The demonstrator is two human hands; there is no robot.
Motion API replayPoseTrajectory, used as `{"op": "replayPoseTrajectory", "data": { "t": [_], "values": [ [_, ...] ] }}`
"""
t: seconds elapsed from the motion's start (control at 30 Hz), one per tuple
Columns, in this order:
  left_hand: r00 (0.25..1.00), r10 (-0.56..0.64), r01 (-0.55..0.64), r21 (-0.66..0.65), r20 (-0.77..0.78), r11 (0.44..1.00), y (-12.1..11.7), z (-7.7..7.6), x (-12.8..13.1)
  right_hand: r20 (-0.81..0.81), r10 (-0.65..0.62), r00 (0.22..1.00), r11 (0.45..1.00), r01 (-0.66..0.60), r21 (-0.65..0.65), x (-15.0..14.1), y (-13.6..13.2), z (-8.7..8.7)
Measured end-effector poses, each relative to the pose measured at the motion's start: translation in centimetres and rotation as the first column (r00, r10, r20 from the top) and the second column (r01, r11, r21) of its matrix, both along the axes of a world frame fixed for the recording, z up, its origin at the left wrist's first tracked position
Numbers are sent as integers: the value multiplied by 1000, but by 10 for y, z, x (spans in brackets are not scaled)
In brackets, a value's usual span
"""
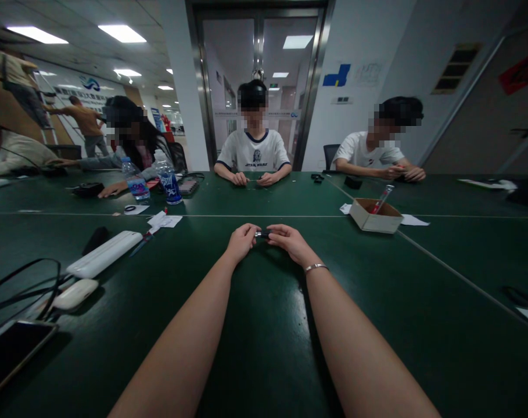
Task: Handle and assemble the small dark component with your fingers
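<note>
My left hand (243, 240) and my right hand (290, 240) meet over the middle of the green table, fingers closed. Between their fingertips is a small, slim black-and-silver object (262, 234), too small to tell its kind. The left fingers pinch its silver end. On its dark end are the fingertips of the right hand, which has a bracelet (316, 267) at the wrist. Part of the object is hidden behind the fingers of both hands.
Left on the green table (264, 325) lie a white power strip (104, 253), a rounded white case (76, 294), cables and a phone (17, 348). Beyond stand two bottles (168, 177). An open box (376, 216) stands at right. Several people sit around the table.
</note>
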State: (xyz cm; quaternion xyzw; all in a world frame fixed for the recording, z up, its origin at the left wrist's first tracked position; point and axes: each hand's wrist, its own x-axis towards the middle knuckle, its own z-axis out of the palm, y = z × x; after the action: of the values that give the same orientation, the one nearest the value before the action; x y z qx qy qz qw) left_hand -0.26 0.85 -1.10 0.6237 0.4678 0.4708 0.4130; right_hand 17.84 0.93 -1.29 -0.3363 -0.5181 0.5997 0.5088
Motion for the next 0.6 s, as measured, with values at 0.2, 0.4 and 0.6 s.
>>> {"op": "replayPoseTrajectory", "data": {
  "t": [0.2, 0.4, 0.6],
  "values": [
    [996, 54, -50, -71, 65, 996, -3, 5, 4, -20, -20, 1000, 1000, 20, -19, 0, 1, 0],
    [994, 69, -68, -18, 83, 998, -6, 8, 5, -36, -24, 999, 999, 23, -25, 0, 1, 0],
    [997, 47, -46, -3, 59, 999, -3, 4, 3, -20, -7, 1000, 1000, 7, -14, 0, 0, 1]
  ]
}}
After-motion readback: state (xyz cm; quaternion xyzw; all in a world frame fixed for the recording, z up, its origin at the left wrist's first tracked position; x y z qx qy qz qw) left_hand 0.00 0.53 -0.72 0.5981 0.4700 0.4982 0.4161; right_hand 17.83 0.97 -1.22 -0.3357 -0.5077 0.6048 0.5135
